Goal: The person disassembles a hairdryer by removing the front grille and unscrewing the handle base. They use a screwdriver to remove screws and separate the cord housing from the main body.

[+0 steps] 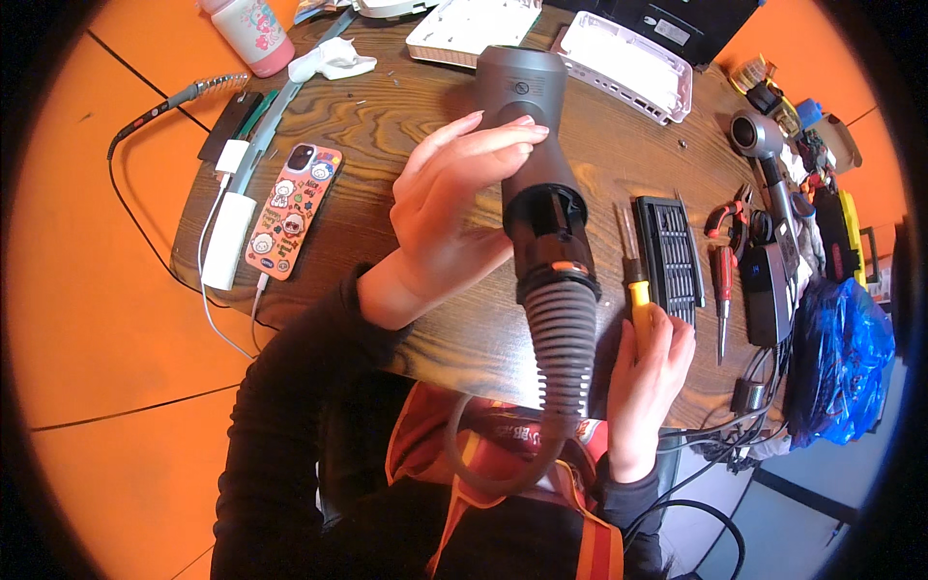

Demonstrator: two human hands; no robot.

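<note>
A dark grey hair dryer point(525, 82) is held up over the table, my left hand point(449, 198) gripping its body from the left. The lower end of its handle is open, and a black inner part point(553, 237) with a small orange piece shows there. Below that, a ribbed cord sleeve point(563, 338) runs down toward my lap, and the cord loops there. My right hand point(652, 372) is closed around the yellow handle of a screwdriver point(639, 295), its shaft pointing away from me beside a black bit case point(667, 251).
Right of the bit case lie a red screwdriver point(723, 285), pliers point(732, 217), a second hair dryer point(762, 145) and a blue plastic bag point(841, 362). White housings point(628, 63) stand at the back. On the left are a phone point(295, 213), a soldering iron point(159, 111) and a bottle point(249, 39).
</note>
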